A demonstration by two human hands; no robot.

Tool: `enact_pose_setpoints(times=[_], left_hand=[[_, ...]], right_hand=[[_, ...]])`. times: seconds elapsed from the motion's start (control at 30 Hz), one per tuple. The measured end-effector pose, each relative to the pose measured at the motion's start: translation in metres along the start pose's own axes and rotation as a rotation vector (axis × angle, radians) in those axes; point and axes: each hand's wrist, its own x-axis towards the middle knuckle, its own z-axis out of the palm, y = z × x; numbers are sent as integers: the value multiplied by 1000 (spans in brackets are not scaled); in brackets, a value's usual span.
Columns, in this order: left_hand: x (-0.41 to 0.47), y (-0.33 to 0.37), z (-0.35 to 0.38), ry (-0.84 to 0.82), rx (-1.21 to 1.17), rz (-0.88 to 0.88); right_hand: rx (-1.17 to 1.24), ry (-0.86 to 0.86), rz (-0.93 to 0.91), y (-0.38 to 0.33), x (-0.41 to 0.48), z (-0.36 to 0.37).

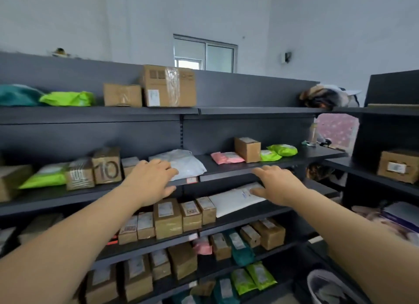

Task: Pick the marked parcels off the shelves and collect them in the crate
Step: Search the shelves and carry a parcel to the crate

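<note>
Left hand grip wide at shelf edge; right hand wide, on white mailer.

We see matt dark-grey metal shelves holding plain brown cardboard boxes. Among them lie glossy, crinkled green plastic bags and a smooth white plastic mailer.

To the right of the grey bag you have a bare strip of shelf board reaching as far as the pink packet. To its left, a small box and the box marked 10 stand close together and block that side. Below the grey bag, a row of small boxes and a white envelope crowd the next level.
</note>
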Motion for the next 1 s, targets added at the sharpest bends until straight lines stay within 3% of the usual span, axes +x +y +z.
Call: enact_pose_setpoints(times=[0.33,0.77,1.0], left_hand=[[-3,-101,90,-122,-12,-147],[101,-141,177,-239,-22,-332],[153,-150,212,-288,-37,-402]], right_hand=[[92,1,-163,-99,135,54],[206,25,-424,-134,339,123],[315,-121,-541,-146,417,164]])
